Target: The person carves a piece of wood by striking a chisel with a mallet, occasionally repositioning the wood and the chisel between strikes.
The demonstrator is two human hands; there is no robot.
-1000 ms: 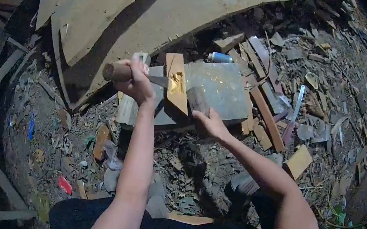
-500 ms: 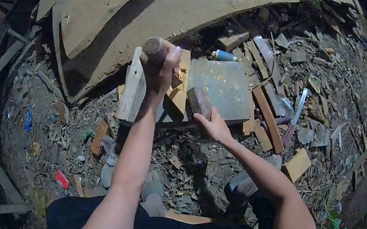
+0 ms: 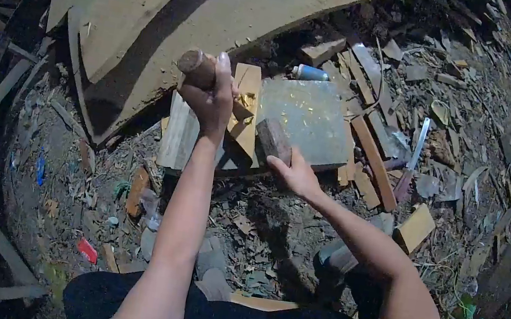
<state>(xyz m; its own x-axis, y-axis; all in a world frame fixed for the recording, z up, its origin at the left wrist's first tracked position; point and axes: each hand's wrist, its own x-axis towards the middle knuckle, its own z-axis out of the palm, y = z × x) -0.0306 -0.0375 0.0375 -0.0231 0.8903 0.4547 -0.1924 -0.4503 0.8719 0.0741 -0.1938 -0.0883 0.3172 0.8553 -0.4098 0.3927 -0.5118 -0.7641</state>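
Observation:
My left hand (image 3: 211, 100) is closed around the thick round handle of a chisel (image 3: 196, 68), its butt end tilted up and to the left. The chisel's lower end is mostly hidden by the hand, close to a pale wood piece (image 3: 242, 140) with a cut spot and yellow shavings. My right hand (image 3: 297, 174) grips a dark wooden mallet (image 3: 274, 139), whose block-like head is beside the pale piece. Both hands are over a flat grey work block (image 3: 317, 119) sprinkled with shavings.
Behind the work block are large wooden slabs (image 3: 227, 11). A blue-and-white can (image 3: 310, 73) lies at its back edge. To the right are a reddish wood strip (image 3: 374, 163), a long metal blade tool (image 3: 418, 147) and a wood offcut (image 3: 416, 227). Scraps and leaves cover the ground.
My left hand has moved slightly left, with the chisel handle leaning further left. The mallet in my right hand stays almost where it was. The whole view has shifted a little.

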